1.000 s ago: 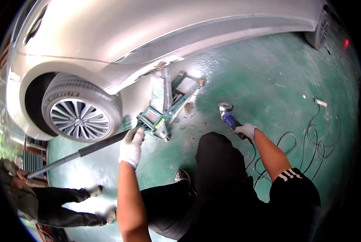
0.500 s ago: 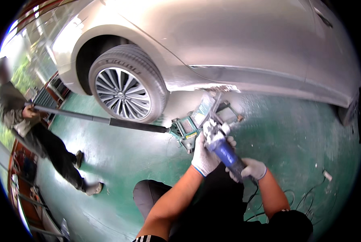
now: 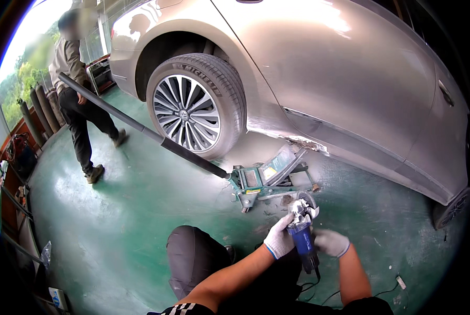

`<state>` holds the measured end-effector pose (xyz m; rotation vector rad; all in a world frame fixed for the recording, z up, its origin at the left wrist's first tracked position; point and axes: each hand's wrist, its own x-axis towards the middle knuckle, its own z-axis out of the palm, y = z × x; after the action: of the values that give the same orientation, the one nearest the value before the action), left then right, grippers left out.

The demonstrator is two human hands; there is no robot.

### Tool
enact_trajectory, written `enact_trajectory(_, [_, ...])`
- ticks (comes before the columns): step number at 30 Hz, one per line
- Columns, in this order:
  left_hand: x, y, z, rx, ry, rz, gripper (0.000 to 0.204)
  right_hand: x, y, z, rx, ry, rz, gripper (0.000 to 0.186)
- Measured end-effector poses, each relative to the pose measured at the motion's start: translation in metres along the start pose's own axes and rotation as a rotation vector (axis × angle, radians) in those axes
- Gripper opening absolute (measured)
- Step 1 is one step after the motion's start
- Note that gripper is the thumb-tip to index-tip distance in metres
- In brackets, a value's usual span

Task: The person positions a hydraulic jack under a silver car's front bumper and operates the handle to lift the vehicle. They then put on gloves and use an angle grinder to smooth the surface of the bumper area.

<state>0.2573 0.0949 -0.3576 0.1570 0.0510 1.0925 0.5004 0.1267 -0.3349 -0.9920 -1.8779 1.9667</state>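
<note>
A blue and black angle grinder (image 3: 303, 242) hangs head-up in front of my knees, its disc near the top and its cord trailing from the lower end. My left hand (image 3: 280, 239), in a white glove, is closed round the grinder just below its metal head. Beside the grinder's body on the right is my right hand (image 3: 331, 243), also gloved; motion smears its fingers, so its grip is unclear. Just beyond the disc stands a green floor jack (image 3: 253, 181), its arm reaching under the car's sill (image 3: 311, 144), where the surface is scraped and rough.
A beige car (image 3: 340, 79) fills the far side, its wheel (image 3: 193, 113) left of the jack. The long jack handle (image 3: 140, 128) slants up leftward toward a standing person (image 3: 80, 94). Gas cylinders (image 3: 43, 107) line the left wall. The cord's white connector (image 3: 401, 282) lies at right.
My right hand has left the grinder's rear end and moved up beside its body. The grinder is more upright. The person at left has turned and let go of the jack handle.
</note>
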Motion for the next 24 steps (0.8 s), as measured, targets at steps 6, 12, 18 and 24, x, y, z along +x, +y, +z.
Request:
enact_trajectory(6, [-0.004, -0.051, -0.018, -0.099, 0.083, -0.123, 0.051, 0.006, -0.090, -0.017, 0.112, 0.582, -0.013, 0.050])
enact_trajectory(12, [-0.007, -0.079, -0.035, -0.096, 0.257, -0.170, 0.043, 0.039, -0.099, -0.015, -0.573, 0.443, 0.472, 0.057])
enact_trajectory(18, [-0.006, -0.074, -0.054, -0.170, 0.284, -0.056, 0.037, 0.022, -0.054, 0.019, -0.352, 0.652, 0.039, 0.024])
enact_trajectory(24, [0.000, -0.071, -0.035, -0.043, 0.208, -0.056, 0.042, 0.009, -0.080, 0.004, -0.197, 0.571, 0.169, 0.038])
